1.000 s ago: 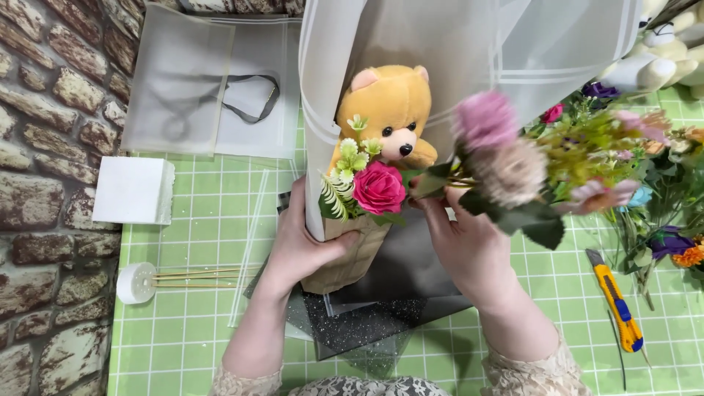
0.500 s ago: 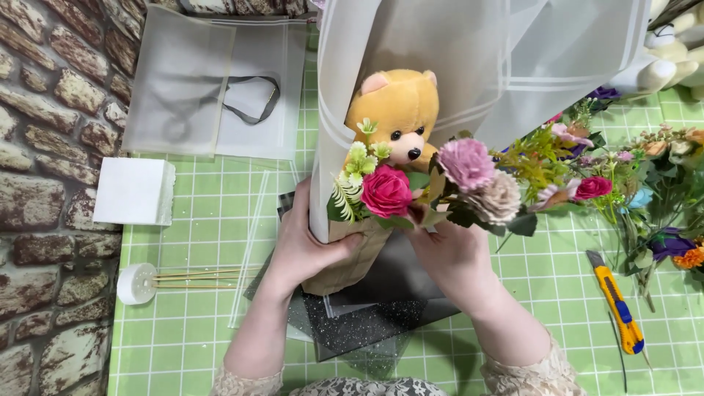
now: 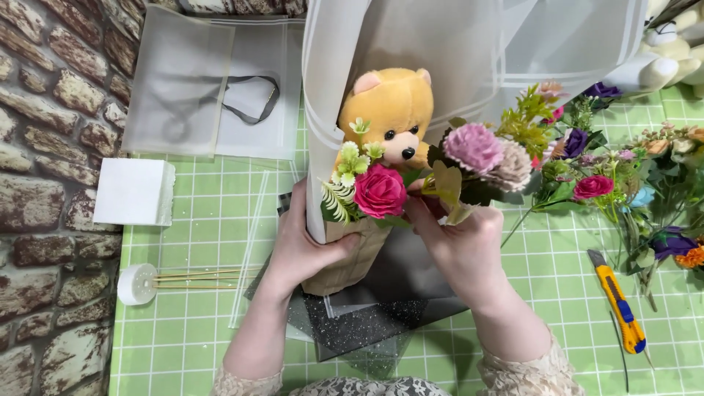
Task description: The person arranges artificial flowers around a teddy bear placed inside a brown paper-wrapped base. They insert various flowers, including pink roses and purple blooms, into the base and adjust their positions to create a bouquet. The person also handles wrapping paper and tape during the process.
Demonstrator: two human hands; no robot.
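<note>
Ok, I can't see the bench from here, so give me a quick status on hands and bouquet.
Left hand grips the wrapped bouquet base. Right hand holds purple flower sprig beside the teddy bear. Nothing blocking.

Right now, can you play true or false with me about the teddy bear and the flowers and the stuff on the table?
1. The teddy bear is yellow-orange. True.
2. The left hand holds the tan base of the bouquet. True.
3. The right hand holds a blue flower. False: it holds a sprig with a purple flower and a pale pink one beside it.
4. The rose in front of the bear is bright pink. True.
5. The yellow utility knife is in the right hand. False: it lies on the green mat, apart from the hand.
6. The wooden sticks stand upright in the bouquet. False: they lie flat on the mat by a white round piece.
</note>
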